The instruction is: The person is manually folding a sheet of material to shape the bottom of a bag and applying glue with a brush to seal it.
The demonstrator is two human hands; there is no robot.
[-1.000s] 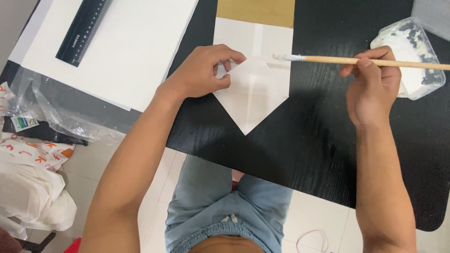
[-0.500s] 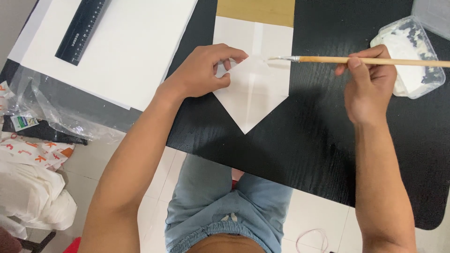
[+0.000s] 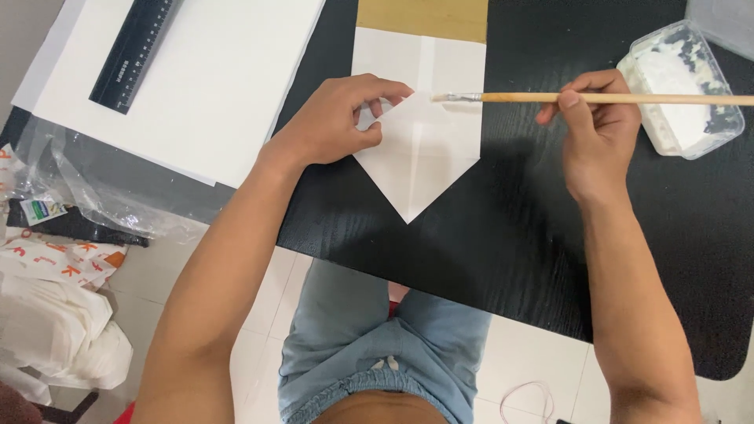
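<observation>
A white folded paper (image 3: 420, 149) with a pointed lower end lies on the black table (image 3: 534, 228); a tan strip (image 3: 422, 17) shows at its top. My left hand (image 3: 338, 122) presses on the paper's left side, fingers lifting a small flap. My right hand (image 3: 597, 129) holds a long wooden brush (image 3: 597, 98) level, its pale bristle tip resting on the paper near the upper middle.
A clear plastic tub of white paste (image 3: 682, 86) stands at the right, beside a second clear container (image 3: 722, 23). Large white sheets (image 3: 188, 86) with a black ruler (image 3: 133, 51) lie at the left. Plastic wrap and bags (image 3: 55, 267) hang off the table's left edge.
The brush tip has slid left across the paper toward my left hand, and my right hand moved left with it. My left hand stays in place.
</observation>
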